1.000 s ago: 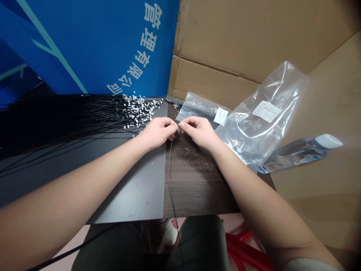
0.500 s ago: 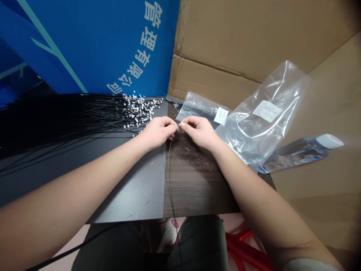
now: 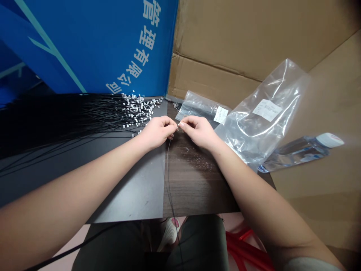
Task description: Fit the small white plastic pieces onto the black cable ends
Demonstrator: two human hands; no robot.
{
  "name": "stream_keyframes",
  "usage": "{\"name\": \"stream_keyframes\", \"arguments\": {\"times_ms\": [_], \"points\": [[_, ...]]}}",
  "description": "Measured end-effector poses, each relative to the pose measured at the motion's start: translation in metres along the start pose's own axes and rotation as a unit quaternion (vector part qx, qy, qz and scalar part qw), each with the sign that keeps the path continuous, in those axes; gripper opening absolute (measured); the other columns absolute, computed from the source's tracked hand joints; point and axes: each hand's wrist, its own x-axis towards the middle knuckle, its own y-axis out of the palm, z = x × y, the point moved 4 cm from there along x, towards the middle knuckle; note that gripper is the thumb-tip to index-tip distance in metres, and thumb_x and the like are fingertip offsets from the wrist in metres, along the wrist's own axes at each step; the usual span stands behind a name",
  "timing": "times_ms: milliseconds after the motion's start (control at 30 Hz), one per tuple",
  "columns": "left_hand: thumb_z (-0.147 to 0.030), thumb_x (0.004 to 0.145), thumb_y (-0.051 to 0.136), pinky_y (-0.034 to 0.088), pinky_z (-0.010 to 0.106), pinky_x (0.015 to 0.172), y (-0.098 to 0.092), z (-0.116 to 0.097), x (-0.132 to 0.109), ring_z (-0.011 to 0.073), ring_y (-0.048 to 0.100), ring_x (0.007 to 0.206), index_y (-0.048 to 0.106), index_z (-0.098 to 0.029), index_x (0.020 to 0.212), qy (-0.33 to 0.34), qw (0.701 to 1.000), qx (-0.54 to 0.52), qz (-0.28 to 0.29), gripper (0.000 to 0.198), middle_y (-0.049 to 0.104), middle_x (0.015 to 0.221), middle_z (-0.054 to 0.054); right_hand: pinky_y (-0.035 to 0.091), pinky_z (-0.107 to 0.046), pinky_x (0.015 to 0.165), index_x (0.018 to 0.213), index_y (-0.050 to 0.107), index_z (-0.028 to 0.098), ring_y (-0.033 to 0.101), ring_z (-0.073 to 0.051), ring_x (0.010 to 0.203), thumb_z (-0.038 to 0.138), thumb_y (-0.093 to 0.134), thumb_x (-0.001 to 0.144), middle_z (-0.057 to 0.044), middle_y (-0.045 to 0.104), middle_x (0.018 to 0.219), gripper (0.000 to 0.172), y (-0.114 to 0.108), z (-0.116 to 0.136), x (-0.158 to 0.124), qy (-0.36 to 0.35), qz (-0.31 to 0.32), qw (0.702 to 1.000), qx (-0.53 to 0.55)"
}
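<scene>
Over the table, my left hand [image 3: 160,131] pinches a thin black wire [image 3: 169,184], which hangs from the fingers past the table's front edge. My right hand [image 3: 199,131] meets it fingertip to fingertip, thumb and index finger closed on a tiny piece at the wire's end, too small to name. Left of my hands lies a thick bundle of black wires [image 3: 93,113] with small white connectors [image 3: 138,109] at their ends. Tiny clear bits [image 3: 201,162] are scattered on the wood below my right hand.
A small labelled plastic bag [image 3: 197,107] of dark wires lies behind my right hand. Beside it leans a large clear bag [image 3: 262,116], with a water bottle [image 3: 301,152] at its right. A blue panel [image 3: 113,41] and a cardboard wall [image 3: 220,41] stand behind the table [image 3: 197,195].
Both hands stay almost in place, fingertips still together. The view has shifted very slightly; nothing was visibly picked up or let go.
</scene>
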Motion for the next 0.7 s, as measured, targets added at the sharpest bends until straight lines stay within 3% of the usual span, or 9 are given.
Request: {"name": "stream_keyframes", "arguments": {"times_ms": [433, 700], "points": [[-0.026, 0.083, 0.066, 0.05, 0.027, 0.065, 0.0002, -0.0018, -0.0008, 0.014, 0.062, 0.062, 0.07, -0.016, 0.08, -0.004, 1.0, 0.002, -0.003, 0.011, 0.066, 0.065, 0.0, 0.047, -0.037, 0.08, 0.084, 0.069, 0.02, 0.061, -0.02, 0.08, 0.036, 0.061, 0.093, -0.004, 0.072, 0.085, 0.021, 0.0002, 0.0013, -0.0009, -0.009, 0.001, 1.0, -0.002], [-0.028, 0.081, 0.069, 0.056, 0.029, 0.065, 0.003, -0.0017, -0.0003, 0.0134, 0.06, 0.059, 0.069, -0.016, 0.076, -0.035, 0.997, -0.062, -0.011, 0.013, 0.062, 0.062, 0.0, 0.048, -0.035, 0.078, 0.084, 0.07, 0.019, 0.063, -0.019, 0.08, 0.039, 0.065, 0.091, -0.004, 0.074, 0.087, 0.021, 0.0013, -0.005, 0.0007, 0.016, -0.019, 0.999, 0.032]]}}
